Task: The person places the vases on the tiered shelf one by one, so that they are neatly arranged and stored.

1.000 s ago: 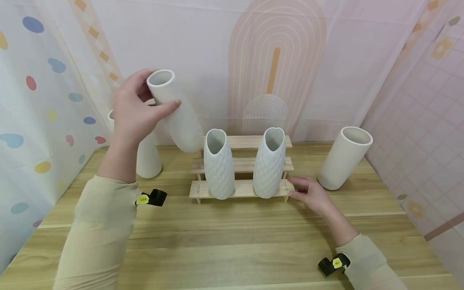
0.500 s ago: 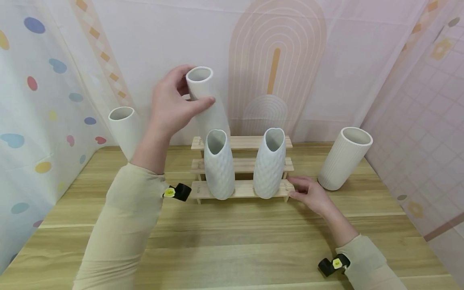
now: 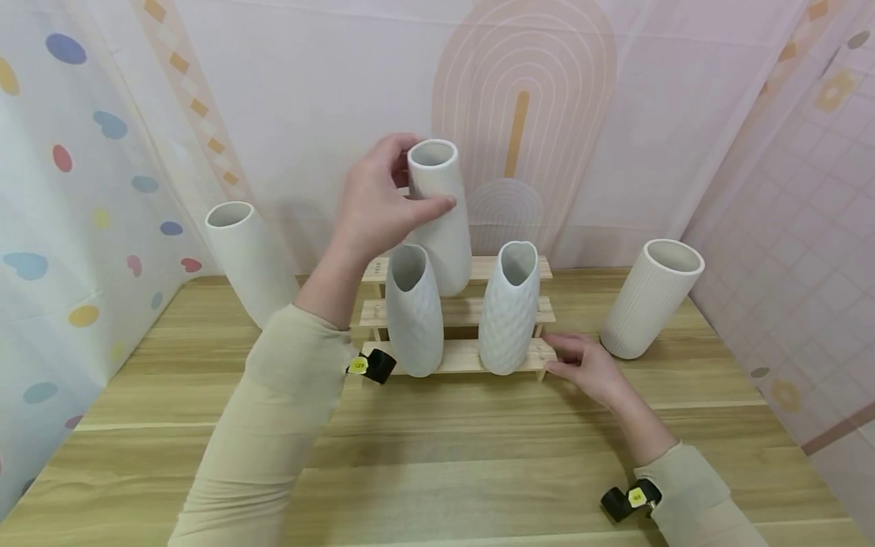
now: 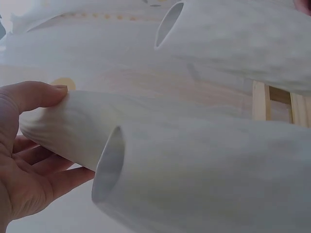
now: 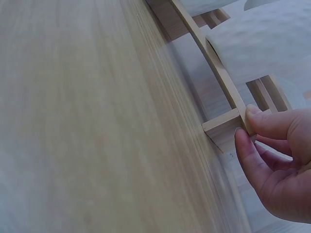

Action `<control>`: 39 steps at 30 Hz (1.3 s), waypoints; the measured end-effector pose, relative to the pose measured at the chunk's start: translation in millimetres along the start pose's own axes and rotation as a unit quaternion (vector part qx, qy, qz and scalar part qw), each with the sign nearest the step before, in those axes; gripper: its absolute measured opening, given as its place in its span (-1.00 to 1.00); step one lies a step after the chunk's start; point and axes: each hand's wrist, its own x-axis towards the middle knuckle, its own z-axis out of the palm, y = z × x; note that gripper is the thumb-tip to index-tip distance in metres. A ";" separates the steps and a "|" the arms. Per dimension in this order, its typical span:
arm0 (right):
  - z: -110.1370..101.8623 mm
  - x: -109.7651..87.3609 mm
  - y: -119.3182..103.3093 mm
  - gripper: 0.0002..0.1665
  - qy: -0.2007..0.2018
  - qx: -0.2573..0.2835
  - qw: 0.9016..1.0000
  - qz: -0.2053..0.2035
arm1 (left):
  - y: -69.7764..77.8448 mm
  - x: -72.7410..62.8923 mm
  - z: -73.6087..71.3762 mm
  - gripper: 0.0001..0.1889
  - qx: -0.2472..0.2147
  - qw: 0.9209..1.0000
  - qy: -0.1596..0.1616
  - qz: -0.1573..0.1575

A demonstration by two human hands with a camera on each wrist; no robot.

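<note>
My left hand (image 3: 386, 199) grips a smooth white vase (image 3: 446, 235) near its top, thumb across the front and fingers behind. The vase is upright over the upper steps of a three-tier wooden stand (image 3: 461, 355); its base is partly hidden by a textured vase (image 3: 415, 319) on the lowest step. A second textured vase (image 3: 509, 319) stands on that step, to the right. My right hand (image 3: 584, 367) pinches the right end of the lowest step; the right wrist view shows thumb and fingertip (image 5: 245, 141) on either side of the board.
A plain white vase (image 3: 249, 262) stands on the table at the left, partly behind my left arm. At the right is a ribbed white vase (image 3: 649, 300). A patterned cloth backdrop (image 3: 328, 68) rises behind the wooden table (image 3: 478, 471).
My left hand has carried the smooth vase rightward from the left side, bringing it upright behind the front left textured vase. My right hand has stayed at the stand.
</note>
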 end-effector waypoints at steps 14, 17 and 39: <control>1.0 0.5 0.6 -0.47 0.000 0.005 1.000 0.003 | 3.7 -1.2 22.8 -0.38 0.046 0.996 -0.077 -0.017; 1.3 0.6 0.2 -0.47 0.000 0.006 1.000 0.003 | 1.6 -0.9 23.6 -0.38 0.058 0.994 -0.089 -0.025; 0.9 1.5 1.1 -0.47 0.002 -0.006 1.000 -0.008 | -8.2 6.1 25.7 -0.41 0.119 0.984 -0.128 -0.031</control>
